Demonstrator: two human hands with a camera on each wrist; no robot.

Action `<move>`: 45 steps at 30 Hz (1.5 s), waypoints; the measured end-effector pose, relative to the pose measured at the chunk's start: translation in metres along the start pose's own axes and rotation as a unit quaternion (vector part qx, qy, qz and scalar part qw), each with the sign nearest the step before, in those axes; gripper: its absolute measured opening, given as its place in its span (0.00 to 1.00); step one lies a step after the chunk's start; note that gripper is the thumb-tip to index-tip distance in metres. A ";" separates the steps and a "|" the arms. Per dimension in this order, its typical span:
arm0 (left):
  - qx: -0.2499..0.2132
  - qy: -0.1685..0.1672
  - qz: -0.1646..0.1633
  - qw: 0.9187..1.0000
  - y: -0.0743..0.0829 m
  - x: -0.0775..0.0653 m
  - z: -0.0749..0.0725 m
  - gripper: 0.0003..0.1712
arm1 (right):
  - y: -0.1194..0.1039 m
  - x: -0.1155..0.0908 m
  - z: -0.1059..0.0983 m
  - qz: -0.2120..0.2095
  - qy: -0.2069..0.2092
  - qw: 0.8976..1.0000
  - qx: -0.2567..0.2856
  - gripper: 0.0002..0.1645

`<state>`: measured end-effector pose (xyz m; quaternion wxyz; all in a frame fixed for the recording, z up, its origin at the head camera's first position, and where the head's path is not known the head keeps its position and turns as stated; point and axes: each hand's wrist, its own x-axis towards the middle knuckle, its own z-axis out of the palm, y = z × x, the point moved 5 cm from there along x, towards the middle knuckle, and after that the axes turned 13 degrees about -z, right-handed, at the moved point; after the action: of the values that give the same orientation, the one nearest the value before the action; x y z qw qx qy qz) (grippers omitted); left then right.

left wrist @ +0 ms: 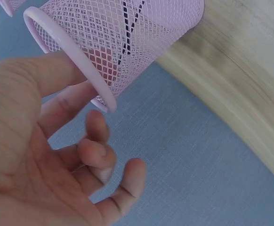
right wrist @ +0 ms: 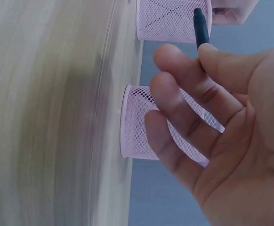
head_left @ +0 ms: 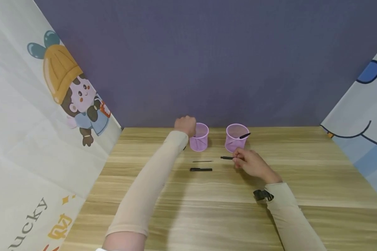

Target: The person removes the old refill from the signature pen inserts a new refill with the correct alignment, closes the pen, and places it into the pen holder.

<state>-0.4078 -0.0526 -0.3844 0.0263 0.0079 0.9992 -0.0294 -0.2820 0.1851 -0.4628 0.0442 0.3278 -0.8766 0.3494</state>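
My left hand (head_left: 185, 125) is at the mouth of the left pink mesh pen cup (head_left: 198, 143). In the left wrist view, its thumb and forefinger reach past the rim (left wrist: 73, 49), and the other fingers curl loosely outside. Through the mesh, fingertips show close to thin dark sticks (left wrist: 126, 28); I cannot tell whether they pinch one. Between thumb and forefinger, my right hand (head_left: 251, 163) pinches a black pen (right wrist: 201, 26), just in front of the right mesh pen cup (head_left: 235, 143). A black pen (head_left: 245, 135) leans out over that cup's rim.
On the wooden table (head_left: 226, 209), a thin pen refill (head_left: 202, 161) and a black capped pen (head_left: 201, 169) lie in front of the left cup. A grey-blue panel (head_left: 207, 62) rises behind the cups. Printed curtains (head_left: 34, 146) hang at both sides.
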 end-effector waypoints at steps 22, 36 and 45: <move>0.027 -0.038 -0.018 0.999 0.005 0.004 0.010 0.14 | -0.003 0.000 -0.001 0.002 -0.007 1.000 0.001 0.05; 0.011 0.015 0.030 0.999 -0.005 -0.007 -0.010 0.14 | -0.003 -0.001 -0.002 0.002 -0.004 1.000 -0.002 0.04; -0.048 0.064 0.040 0.996 -0.023 -0.019 -0.014 0.13 | -0.002 -0.002 -0.003 -0.002 -0.003 1.000 0.004 0.05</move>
<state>-0.3902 -0.0746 -0.3686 -0.0363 0.0480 0.9980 0.0206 -0.2802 0.1870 -0.4597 0.0406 0.3307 -0.8748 0.3516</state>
